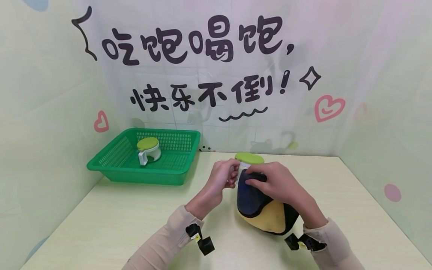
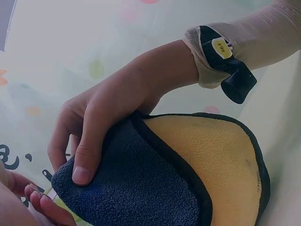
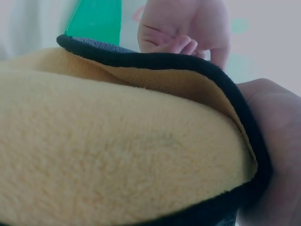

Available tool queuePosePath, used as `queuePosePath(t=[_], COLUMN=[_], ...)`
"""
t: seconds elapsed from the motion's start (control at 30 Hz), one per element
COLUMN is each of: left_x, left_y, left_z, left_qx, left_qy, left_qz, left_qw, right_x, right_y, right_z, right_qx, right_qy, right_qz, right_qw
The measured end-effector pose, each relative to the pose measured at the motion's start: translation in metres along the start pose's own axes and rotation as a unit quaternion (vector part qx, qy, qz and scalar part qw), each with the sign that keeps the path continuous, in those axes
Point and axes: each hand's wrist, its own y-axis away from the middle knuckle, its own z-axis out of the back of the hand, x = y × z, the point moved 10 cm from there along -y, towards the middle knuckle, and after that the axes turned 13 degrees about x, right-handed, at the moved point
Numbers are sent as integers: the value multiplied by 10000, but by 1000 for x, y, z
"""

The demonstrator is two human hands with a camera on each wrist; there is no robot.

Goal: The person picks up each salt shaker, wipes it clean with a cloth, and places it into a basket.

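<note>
A seasoning jar with a lime-green lid (image 1: pixel 250 158) stands at the back of the table, its body largely hidden. At its left side my left hand (image 1: pixel 222 174) grips it with curled fingers, around what seems to be its handle. A two-sided cleaning cloth (image 1: pixel 266 218), dark blue and yellow with black edging, hangs folded in front of the jar. My right hand (image 1: pixel 278 182) pinches its upper part between thumb and fingers. In the left wrist view the thumb presses the cloth's blue side (image 2: pixel 150 183). The yellow side (image 3: pixel 117 132) fills much of the right wrist view.
Back left on the table (image 1: pixel 135 225) sits a green plastic basket (image 1: pixel 145 177). Inside it is a similar jar (image 1: pixel 153 153) with a lime-green lid and white handle. A printed white curtain (image 1: pixel 209 123) hangs behind, with more curtain along both sides.
</note>
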Motion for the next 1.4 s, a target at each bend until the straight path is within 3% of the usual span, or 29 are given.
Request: queuePosePath(t=[0.5,1.4], left_x=[-1,13], left_y=[-2,-8], left_z=[-3,-1], left_qx=[-95,-136], left_qy=[1,109], left_qz=[73,231], left_qw=[9999,9996], right_x=[-24,-29], right_y=[8,0], right_z=[4,-3], right_qx=[137,464], right_qy=[-303,-576], right_qz=[-256,-67], right_qw=[9991,9972])
